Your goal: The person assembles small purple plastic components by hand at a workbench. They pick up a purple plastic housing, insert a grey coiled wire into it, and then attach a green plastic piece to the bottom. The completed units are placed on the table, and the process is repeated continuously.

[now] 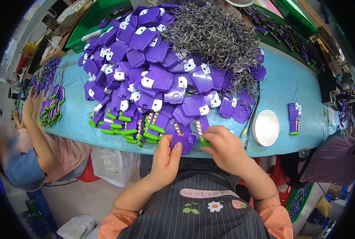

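Note:
At the table's near edge my left hand [166, 159] is closed, its thumb pressed on a purple plastic casing [184, 143]. Just to the right, my right hand [225, 148] pinches a green-ended part [204, 142] with a red-and-white striped strip. The two pieces are held close together; whether they touch I cannot tell. Directly beyond my hands lie several similar green-ended striped parts [153, 128]. Behind them rises a large heap of purple casings [157, 79] with white corner pieces. My right fingertips are partly hidden behind the hand.
Grey wire rings [213, 36] form a tangled mound at the back. A white bowl [266, 128] stands right of my right hand, beside a dark cable [252, 119]. Farther right lies a purple-and-green piece [294, 118]. A co-worker's arm [36, 129] reaches the table at left; another person's purple sleeve [328, 159] is at right.

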Motion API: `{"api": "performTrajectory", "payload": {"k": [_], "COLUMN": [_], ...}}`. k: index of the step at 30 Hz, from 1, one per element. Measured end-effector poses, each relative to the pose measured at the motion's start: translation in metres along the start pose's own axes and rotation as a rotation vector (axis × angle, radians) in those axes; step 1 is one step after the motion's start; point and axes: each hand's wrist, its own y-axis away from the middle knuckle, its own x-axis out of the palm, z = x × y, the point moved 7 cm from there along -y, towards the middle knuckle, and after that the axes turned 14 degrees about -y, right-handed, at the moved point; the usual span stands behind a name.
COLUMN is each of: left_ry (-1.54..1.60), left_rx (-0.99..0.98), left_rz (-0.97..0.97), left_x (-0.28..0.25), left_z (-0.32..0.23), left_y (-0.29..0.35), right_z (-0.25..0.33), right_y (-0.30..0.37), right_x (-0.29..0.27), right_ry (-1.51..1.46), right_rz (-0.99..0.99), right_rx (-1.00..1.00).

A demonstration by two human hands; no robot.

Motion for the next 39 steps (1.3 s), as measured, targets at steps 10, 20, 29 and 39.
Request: {"api": "performTrajectory", "payload": {"k": [10, 20, 29, 39], "left_ry": [0.882, 0.538, 0.989, 0.759], "left_rx": [-0.093, -0.19, -0.682, -0.016], "left_rz": [0.089, 0.372, 0.746, 0.271], "left_x": [0.031, 0.037, 0.083, 0.035], "left_z": [-0.037, -0.023, -0.006, -0.061], "left_y": [-0.005, 0.035, 0.042, 0.019], "right_z": [0.003, -0.043, -0.013, 0.052], "right_y": [0.075, 0.064, 0.048, 0.038], "right_x": [0.026, -0.019, -0.023, -0.033], "right_ry": [-1.316, -1.173, -1.189, 0.008], "right_rz": [-0.152, -0.549, -0.714, -0.522], "right_rx": [0.43, 0.665, 0.18, -0.058]}}
